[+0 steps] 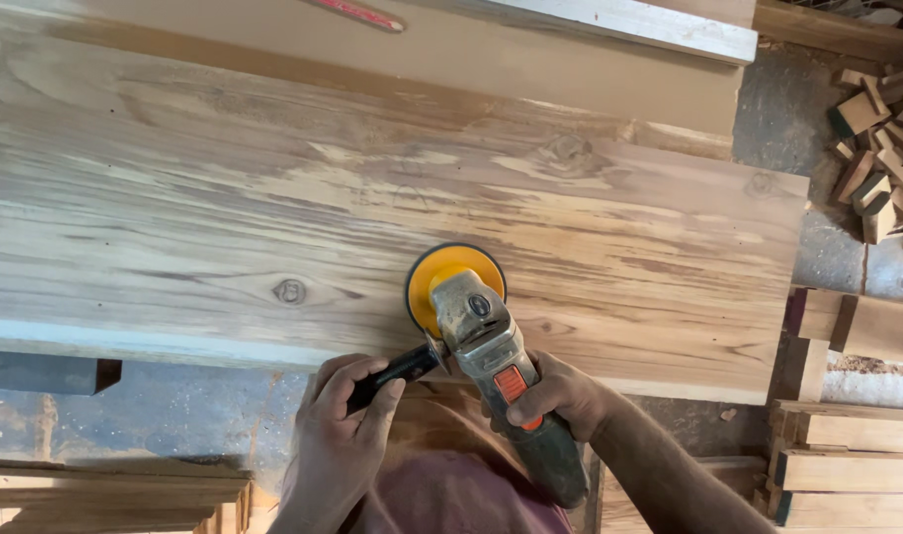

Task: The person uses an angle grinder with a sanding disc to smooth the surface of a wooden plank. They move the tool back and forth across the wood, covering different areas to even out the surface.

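A dusty angle grinder [496, 361] with a yellow sanding disc [451, 277] rests on a wide wooden board [273, 208], near the board's front edge. My right hand [560, 396] grips the grinder's body beside its orange switch. My left hand [343, 425] is closed around the black side handle [397, 371] that sticks out to the left. The disc lies flat on the pale, grainy wood, right of a small dark knot [290, 291].
More planks lie behind the board, one with a red pencil [357, 14] on it. A heap of wood offcuts [881, 148] sits at the upper right. Stacked timber pieces [847, 455] stand at the lower right, and boards [105, 499] at the lower left on the concrete floor.
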